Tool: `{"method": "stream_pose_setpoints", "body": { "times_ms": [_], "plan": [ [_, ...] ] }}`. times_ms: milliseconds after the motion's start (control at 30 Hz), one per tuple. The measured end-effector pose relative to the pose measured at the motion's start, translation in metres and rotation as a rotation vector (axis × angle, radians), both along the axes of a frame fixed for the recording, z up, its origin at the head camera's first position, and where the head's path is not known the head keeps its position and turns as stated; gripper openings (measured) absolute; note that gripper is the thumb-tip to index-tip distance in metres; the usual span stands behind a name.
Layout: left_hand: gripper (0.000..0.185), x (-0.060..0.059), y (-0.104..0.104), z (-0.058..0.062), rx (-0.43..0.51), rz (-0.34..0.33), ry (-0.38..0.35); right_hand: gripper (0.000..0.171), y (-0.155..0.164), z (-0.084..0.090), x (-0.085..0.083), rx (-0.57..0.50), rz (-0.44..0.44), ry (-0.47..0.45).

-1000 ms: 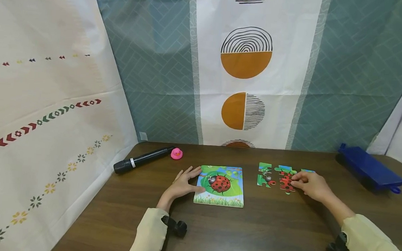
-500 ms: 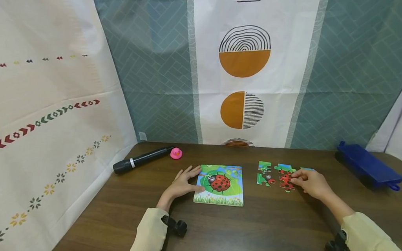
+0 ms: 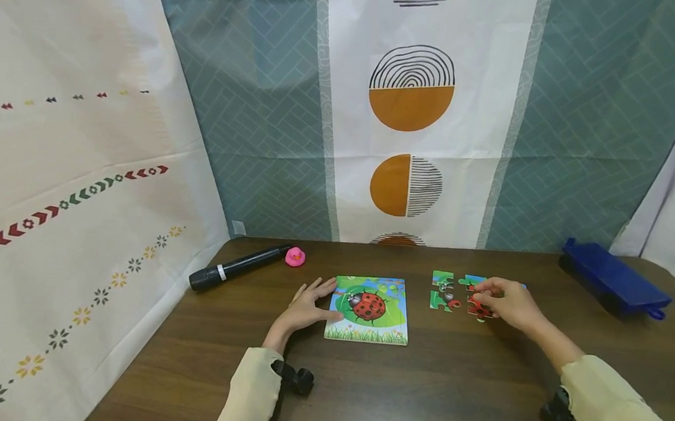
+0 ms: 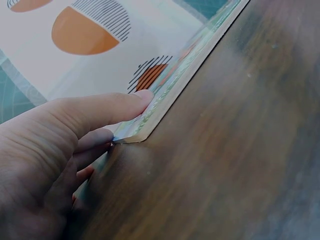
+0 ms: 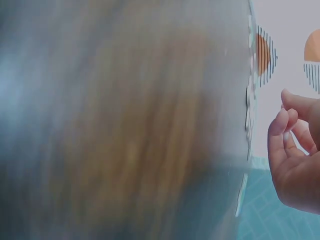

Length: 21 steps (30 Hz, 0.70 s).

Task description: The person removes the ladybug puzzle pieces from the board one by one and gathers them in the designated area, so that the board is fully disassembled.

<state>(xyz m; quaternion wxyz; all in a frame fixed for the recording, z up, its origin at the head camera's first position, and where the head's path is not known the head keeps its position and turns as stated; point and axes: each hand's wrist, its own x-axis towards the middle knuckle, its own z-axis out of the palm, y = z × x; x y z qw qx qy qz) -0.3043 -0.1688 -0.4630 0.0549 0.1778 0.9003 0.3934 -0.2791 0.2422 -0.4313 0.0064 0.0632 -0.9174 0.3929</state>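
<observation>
My left hand [image 3: 308, 305] rests at the left edge of a square ladybird picture board [image 3: 389, 338]. Its thumb lies over the top near the corner in the left wrist view, and the other fingers stretch along the side. Over the right part of the table my right hand [image 3: 509, 302] hovers with bent fingers, its tips close together and no piece visible between them in the right wrist view. Below it lies a red spotted jigsaw piece [image 3: 478, 309], partly covered. Beside that are a blue-green piece [image 3: 470, 282] and two green pieces [image 3: 443, 279] at the left.
Another piece [image 3: 524, 286] shows just behind the right hand. A black microphone [image 3: 239, 269] and a pink rubber duck [image 3: 295, 257] lie at the back left. At the back right sits a blue plastic case [image 3: 616, 277]. Patterned cloth [image 3: 263, 99] hangs behind the brown table [image 3: 406, 401].
The right hand has shifted a little left and lifted from the red spotted piece, now covering more of it. My left hand and the picture board keep their place.
</observation>
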Motion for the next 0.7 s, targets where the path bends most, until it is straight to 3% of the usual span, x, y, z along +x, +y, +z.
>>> {"method": "stream_pose_setpoints", "body": {
  "times_ms": [333,700],
  "plan": [
    [0.078,0.001,0.001,0.002,-0.015,0.001,-0.009,0.037,-0.034,0.0,-0.002,-0.142,0.065,-0.074],
    [0.077,0.001,0.002,0.001,-0.017,0.002,-0.002,0.03,-0.088,-0.014,-0.007,-0.165,0.142,-0.104]
  ]
}}
